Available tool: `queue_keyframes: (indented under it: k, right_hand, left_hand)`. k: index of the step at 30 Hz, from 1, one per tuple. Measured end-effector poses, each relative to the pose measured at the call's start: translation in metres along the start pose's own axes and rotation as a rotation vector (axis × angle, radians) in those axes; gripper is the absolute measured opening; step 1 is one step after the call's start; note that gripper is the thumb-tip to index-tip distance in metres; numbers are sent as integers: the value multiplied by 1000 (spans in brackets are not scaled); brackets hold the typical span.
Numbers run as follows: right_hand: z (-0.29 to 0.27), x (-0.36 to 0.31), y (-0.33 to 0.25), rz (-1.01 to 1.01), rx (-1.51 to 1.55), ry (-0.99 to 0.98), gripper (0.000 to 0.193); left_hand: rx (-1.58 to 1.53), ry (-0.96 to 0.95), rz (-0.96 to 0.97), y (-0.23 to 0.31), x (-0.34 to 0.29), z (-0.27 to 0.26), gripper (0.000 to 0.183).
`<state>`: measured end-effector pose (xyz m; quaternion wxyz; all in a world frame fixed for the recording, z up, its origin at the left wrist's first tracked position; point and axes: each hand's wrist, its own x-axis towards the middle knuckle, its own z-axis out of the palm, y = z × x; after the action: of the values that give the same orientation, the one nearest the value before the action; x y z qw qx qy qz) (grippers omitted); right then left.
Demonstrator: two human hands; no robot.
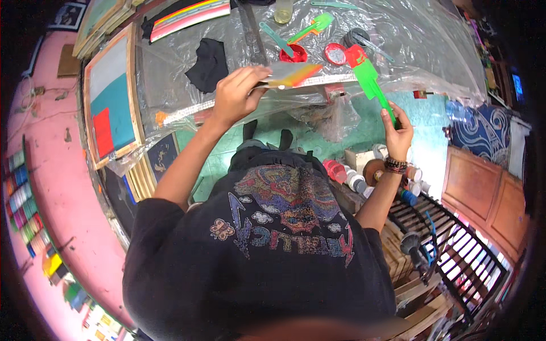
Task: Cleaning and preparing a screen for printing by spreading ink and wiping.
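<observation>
My left hand (242,94) is closed on a flat, greyish scraper-like blade (293,74), smeared yellow, orange and red along its far end and slightly blurred. In my right hand (398,133) is the handle of a bright green spatula (367,79), its tip coated in red paint. Both tools are held above the near edge of a plastic-covered table (250,51). Beyond the blade stands a red paint pot (297,55) with a teal spatula (276,38) in it. Next to the spatula's red tip is a red-rimmed container (335,53) with whitish contents.
A second green spatula (321,23), a dark bowl (357,37) and a black cloth (207,63) lie on the table. A striped print (190,18) is at the far left. A wood-framed screen (133,96) leans left. Paint jars (355,181) and a black rack (460,250) are lower right.
</observation>
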<state>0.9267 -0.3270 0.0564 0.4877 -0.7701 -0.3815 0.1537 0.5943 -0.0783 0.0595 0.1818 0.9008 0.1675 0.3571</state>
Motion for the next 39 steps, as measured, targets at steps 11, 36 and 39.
queue_keyframes:
  k: [11,36,39]
  right_hand:
    - [96,39,94,-79,-16,-121,22]
    - [120,71,137,-142,-180,-232,27]
    - [118,71,130,-149,-264,-200,26]
  left_hand:
    - [-166,500,-1022,35,-107,12,29]
    - [-316,817,-1101,8,-98,-1,29]
    - [-444,835,-1084,-21,-76,-16,31]
